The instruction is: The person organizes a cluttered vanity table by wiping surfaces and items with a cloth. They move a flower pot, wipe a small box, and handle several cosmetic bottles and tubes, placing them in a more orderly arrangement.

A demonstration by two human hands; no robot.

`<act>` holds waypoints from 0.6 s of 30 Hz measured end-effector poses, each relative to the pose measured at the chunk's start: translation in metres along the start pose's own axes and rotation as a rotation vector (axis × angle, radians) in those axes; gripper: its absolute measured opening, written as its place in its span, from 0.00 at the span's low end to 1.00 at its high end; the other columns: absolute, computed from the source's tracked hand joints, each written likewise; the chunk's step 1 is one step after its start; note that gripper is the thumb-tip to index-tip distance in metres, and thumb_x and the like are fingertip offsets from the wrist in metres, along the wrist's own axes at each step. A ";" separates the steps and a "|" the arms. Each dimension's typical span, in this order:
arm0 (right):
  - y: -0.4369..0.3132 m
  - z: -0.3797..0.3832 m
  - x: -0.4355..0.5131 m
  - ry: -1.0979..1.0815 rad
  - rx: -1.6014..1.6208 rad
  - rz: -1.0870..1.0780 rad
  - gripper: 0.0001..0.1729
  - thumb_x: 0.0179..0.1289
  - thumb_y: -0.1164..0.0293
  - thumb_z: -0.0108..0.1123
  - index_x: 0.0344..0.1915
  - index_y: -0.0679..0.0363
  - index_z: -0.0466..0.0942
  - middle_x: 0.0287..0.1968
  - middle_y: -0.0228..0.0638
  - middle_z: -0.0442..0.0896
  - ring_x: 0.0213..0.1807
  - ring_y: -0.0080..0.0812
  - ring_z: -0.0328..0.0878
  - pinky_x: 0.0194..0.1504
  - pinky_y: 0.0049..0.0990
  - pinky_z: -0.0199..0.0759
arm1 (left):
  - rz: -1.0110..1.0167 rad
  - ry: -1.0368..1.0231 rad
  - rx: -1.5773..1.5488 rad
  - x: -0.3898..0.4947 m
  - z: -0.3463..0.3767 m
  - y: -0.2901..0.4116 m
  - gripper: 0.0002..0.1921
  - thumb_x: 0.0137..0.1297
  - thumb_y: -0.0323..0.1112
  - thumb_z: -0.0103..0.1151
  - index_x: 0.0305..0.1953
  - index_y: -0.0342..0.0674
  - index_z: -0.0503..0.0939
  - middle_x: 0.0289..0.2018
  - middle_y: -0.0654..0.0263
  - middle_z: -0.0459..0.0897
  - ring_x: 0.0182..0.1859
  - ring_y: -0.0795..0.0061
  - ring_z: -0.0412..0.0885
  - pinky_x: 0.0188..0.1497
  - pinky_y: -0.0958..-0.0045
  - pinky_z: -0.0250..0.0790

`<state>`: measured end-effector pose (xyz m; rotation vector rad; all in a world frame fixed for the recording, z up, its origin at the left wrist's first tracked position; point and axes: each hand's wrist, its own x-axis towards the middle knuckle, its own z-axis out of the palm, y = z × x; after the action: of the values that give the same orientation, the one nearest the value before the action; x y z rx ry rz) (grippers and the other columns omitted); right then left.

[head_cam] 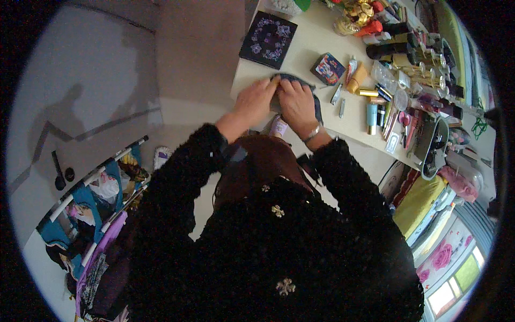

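Observation:
Both hands meet at the left edge of a cream tabletop (316,30), over a dark grey cloth item (295,77). My left hand (255,98) pinches it near its top left part, with the thumb close to the right hand's fingers. My right hand (297,102), a silver-coloured band at its wrist, has its fingers curled onto the same item. One part of the cloth shows to the right of that hand. The hands cover most of the item, so its full shape is hidden.
Beyond the hands lies a black square box with a floral pattern (268,40). To the right are a small patterned box (328,69), nail clippers (342,108), an orange-brown tube (355,77) and several cosmetics. A grey bin (431,149) stands farther right. A hanging fabric organizer (86,213) is at left.

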<state>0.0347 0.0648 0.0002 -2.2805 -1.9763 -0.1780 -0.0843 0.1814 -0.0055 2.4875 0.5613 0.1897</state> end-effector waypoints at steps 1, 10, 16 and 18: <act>0.002 0.002 0.005 -0.002 0.023 -0.005 0.09 0.54 0.69 0.55 0.36 0.56 0.78 0.43 0.30 0.73 0.45 0.34 0.70 0.42 0.33 0.64 | 0.077 0.079 0.041 0.006 -0.001 -0.003 0.23 0.64 0.27 0.48 0.61 0.38 0.68 0.46 0.55 0.78 0.50 0.55 0.77 0.48 0.57 0.73; -0.003 -0.003 0.000 0.061 -0.003 0.038 0.11 0.54 0.70 0.53 0.38 0.56 0.79 0.48 0.31 0.74 0.46 0.32 0.71 0.42 0.32 0.63 | 0.076 -0.051 0.215 0.011 -0.005 -0.004 0.19 0.69 0.35 0.43 0.60 0.45 0.70 0.35 0.56 0.84 0.39 0.57 0.84 0.36 0.53 0.75; -0.007 -0.005 0.000 -0.270 0.094 0.032 0.14 0.53 0.69 0.55 0.39 0.60 0.81 0.54 0.33 0.72 0.48 0.35 0.70 0.44 0.33 0.64 | 0.102 -0.193 0.267 0.009 -0.002 -0.006 0.23 0.69 0.35 0.43 0.66 0.51 0.65 0.33 0.53 0.84 0.36 0.53 0.85 0.33 0.53 0.74; -0.007 -0.004 0.003 -0.139 0.037 0.029 0.14 0.53 0.69 0.56 0.39 0.60 0.81 0.55 0.33 0.72 0.48 0.35 0.70 0.44 0.33 0.64 | 0.054 -0.259 0.259 0.012 -0.003 -0.007 0.25 0.69 0.34 0.43 0.67 0.51 0.64 0.33 0.54 0.84 0.34 0.53 0.85 0.33 0.53 0.74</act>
<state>0.0284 0.0681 0.0048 -2.3561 -1.9907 0.0204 -0.0767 0.1933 -0.0067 2.7215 0.4329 -0.1949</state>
